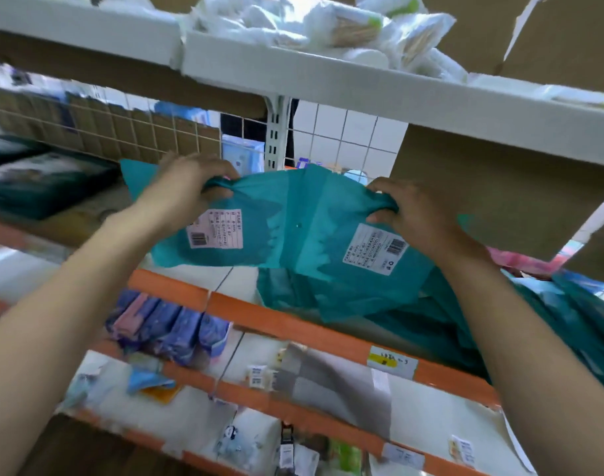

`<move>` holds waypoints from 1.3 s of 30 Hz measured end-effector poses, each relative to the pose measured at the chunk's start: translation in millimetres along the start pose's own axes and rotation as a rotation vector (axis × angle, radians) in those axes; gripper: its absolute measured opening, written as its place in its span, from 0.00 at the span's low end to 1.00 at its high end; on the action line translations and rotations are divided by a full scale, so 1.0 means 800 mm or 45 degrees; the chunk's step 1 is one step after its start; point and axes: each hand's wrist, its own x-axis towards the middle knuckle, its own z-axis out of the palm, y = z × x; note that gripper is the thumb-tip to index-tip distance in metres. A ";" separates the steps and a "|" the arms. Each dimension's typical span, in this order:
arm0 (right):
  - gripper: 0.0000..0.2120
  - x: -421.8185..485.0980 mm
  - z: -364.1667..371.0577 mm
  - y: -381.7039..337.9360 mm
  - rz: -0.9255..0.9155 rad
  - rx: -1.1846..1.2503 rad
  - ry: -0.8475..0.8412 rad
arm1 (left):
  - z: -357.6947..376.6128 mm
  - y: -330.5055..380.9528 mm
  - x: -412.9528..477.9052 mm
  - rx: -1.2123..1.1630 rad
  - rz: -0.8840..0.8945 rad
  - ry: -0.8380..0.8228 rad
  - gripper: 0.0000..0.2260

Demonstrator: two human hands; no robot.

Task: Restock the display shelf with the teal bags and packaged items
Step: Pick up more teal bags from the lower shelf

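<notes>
**Above the orange-edged shelf: one teal bag per hand, held over the restock spot**

Over the middle shelf (276, 321) we hold what look like two flat bags side by side, overlapping at the centre. The left teal bag (256, 214) hangs from our left hand (187, 187), fingers curled round its bunched top edge. The right teal bag (324, 231) hangs from our right hand (420, 218), pinched the same way.

- Key relation: the pair's long axis runs left-right, parallel to the shelf front. Both bags hang down and toward us from the grips.
- The pile of teal bags (431, 304) lies on the shelf just below and to the right, so the right hand is nearer it. White shelf surface shows under the left bag.
- Our judgement: a short drop, right side first, would land both on or beside the pile.

Writing:
- The left label (215, 231) and right label (376, 250) are white, each with a barcode and rows of small print. We can't read either.
- The yellow shelf tag (391, 362) has handwriting that isn't legible.

Surroundings: a wire grid back (328, 139), a cardboard box (499, 194) at far right and dark packaged items (43, 180) at far left. Purple packs (170, 324) sit on the shelf below, and white packs (328, 25) on the one above.
</notes>
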 end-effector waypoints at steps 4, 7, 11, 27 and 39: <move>0.20 0.007 0.006 -0.035 -0.079 0.094 -0.032 | -0.030 -0.009 -0.032 0.147 -0.169 0.027 0.12; 0.20 0.013 0.010 -0.062 -0.091 0.090 -0.044 | -0.050 -0.023 -0.051 0.193 -0.193 0.024 0.12; 0.19 0.035 0.022 -0.108 -0.104 0.059 -0.096 | -0.076 -0.061 -0.076 0.251 -0.230 0.026 0.11; 0.21 0.163 0.129 -0.329 -0.170 0.063 -0.154 | -0.171 -0.306 -0.131 0.284 -0.312 0.015 0.10; 0.17 0.225 0.174 -0.410 -0.107 0.123 -0.145 | -0.173 -0.429 -0.129 0.217 -0.301 0.047 0.12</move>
